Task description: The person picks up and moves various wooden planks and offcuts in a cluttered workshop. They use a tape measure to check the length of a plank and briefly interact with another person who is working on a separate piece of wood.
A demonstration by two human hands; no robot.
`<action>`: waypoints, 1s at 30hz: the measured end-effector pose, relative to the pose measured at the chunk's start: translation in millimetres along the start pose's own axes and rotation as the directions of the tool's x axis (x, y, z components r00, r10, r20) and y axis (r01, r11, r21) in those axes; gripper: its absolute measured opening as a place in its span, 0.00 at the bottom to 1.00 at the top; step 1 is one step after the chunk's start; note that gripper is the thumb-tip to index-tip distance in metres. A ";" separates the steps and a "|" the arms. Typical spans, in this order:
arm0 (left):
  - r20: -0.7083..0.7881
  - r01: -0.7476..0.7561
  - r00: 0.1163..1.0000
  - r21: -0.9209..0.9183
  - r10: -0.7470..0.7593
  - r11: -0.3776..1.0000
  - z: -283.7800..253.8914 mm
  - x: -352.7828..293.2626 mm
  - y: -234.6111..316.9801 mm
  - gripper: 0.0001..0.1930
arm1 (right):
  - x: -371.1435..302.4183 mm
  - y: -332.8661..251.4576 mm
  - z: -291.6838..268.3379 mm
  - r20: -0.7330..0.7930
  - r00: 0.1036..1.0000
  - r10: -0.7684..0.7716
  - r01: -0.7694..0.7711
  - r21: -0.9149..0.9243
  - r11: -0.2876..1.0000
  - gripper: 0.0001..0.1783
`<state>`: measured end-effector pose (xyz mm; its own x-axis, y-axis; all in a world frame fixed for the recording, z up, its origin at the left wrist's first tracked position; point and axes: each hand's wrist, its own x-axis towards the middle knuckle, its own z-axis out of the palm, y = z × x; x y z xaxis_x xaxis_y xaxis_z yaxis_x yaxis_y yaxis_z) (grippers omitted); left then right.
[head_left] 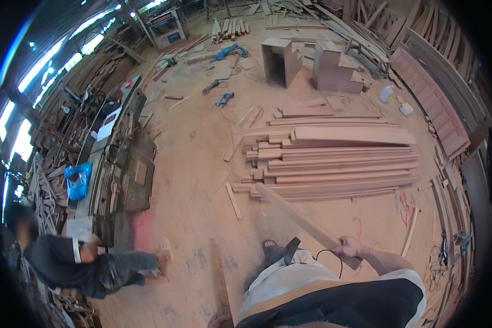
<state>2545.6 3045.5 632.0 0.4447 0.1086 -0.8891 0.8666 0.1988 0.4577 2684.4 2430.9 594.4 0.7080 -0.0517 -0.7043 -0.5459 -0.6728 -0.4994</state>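
My right hand (349, 247) is wrapped round the near end of a long wooden board (295, 214). That board slants away to the far left, its far end by the near edge of a stack of planks (339, 158). At the lower edge, my left hand (220, 321) shows only in part, closed on a second, narrower plank (220, 276) that reaches forward over the floor. A dark strap or cable hangs at my waist between the two boards. My sandalled foot (269, 244) stands between them.
On the left a co-worker (65, 262) stands beside a long woodworking machine (131, 169) with a blue plastic bag (78, 181) on it. Two wooden step-shaped units (333, 68) stand far off. Power tools (224, 99) and a loose strip (233, 201) lie on the floor. A panelled door (429, 98) leans at right.
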 end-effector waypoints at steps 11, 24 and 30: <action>0.014 -0.074 0.997 0.041 0.073 0.996 -88.1 170.0 394.3 0.24 | 315.7 -453.2 -19.6 -0.071 0.991 -0.113 0.131 0.358 0.925 0.32; 0.138 -0.168 0.978 0.097 0.154 0.981 -174.6 458.3 891.5 0.25 | 559.5 -802.0 -87.5 -0.226 0.973 -0.047 0.132 0.376 0.917 0.36; 0.142 -0.306 0.946 0.097 0.291 0.947 -162.2 587.7 1097.5 0.23 | 718.2 -949.5 -164.9 -0.258 0.966 0.016 0.075 0.338 0.938 0.39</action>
<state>3721.3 3485.4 612.7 0.7050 0.0221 -0.7089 0.7068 0.0607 0.7048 3785.2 2910.8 645.9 0.7908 -0.2511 -0.5582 -0.6106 -0.3857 -0.6917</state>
